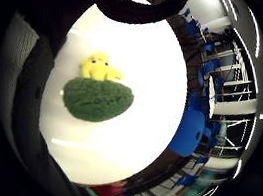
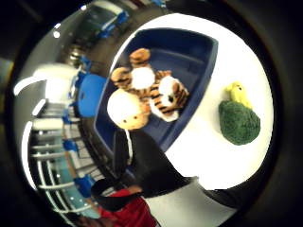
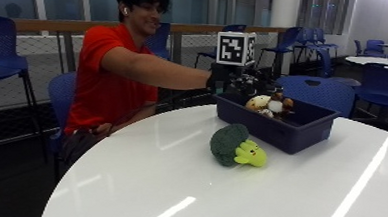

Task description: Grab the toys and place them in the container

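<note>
A green broccoli plush (image 3: 228,144) with a yellow face lies on the white round table (image 3: 177,187), just in front of the blue container (image 3: 292,136). It also shows in the palm views as the broccoli plush (image 1: 98,98) (image 2: 239,123) on the white tabletop beside the container (image 2: 189,52). Inside the container lie a striped tiger plush (image 3: 284,104) (image 2: 163,97) and a round cream and orange toy (image 3: 258,103) (image 2: 127,109). My gloved right hand (image 3: 232,80) hovers above the container's far left corner and holds nothing.
The person in a red shirt sits at the table's far left edge. Blue chairs (image 3: 315,92) stand behind the container, and another chair (image 3: 7,43) is at the far left. A railing runs behind them. More white tables are at the back right.
</note>
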A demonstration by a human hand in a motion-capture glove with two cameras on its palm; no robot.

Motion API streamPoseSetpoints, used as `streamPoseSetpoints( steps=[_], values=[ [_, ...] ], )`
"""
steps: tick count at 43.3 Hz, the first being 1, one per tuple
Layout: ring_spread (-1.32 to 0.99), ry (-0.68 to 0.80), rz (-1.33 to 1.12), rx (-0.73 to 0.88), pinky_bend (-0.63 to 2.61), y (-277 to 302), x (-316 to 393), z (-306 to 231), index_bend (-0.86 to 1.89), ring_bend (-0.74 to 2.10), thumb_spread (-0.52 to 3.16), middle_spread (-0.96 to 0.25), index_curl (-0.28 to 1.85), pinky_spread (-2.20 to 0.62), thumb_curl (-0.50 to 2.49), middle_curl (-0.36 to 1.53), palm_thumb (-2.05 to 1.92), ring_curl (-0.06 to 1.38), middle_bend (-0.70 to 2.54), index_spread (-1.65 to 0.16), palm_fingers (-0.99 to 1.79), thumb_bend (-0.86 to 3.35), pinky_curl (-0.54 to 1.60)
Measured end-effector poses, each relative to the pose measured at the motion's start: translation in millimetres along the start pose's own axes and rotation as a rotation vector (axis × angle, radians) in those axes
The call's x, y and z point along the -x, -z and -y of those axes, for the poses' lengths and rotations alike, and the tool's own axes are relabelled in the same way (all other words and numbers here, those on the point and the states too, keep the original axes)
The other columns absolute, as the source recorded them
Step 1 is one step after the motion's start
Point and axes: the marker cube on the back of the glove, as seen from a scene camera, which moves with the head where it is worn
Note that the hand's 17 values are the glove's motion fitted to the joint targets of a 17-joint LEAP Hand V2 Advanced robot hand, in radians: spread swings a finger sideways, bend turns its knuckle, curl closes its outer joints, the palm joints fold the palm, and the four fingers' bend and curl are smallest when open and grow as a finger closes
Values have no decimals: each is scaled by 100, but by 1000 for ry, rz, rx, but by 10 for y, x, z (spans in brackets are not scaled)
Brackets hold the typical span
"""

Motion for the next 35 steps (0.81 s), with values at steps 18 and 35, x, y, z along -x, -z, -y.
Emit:
streamPoseSetpoints(
  steps=[18,35],
  values=[
    [-3,-113,9,109,68,-600,-514,-36,13,16,102,-10,29,9,22,31,-10,17,16,-38,-16,-8,34],
    [-2,-143,43,205,78,-1050,-560,35,13,14,102,-10,26,10,21,29,-9,16,14,-38,-16,-7,37]
  ],
)
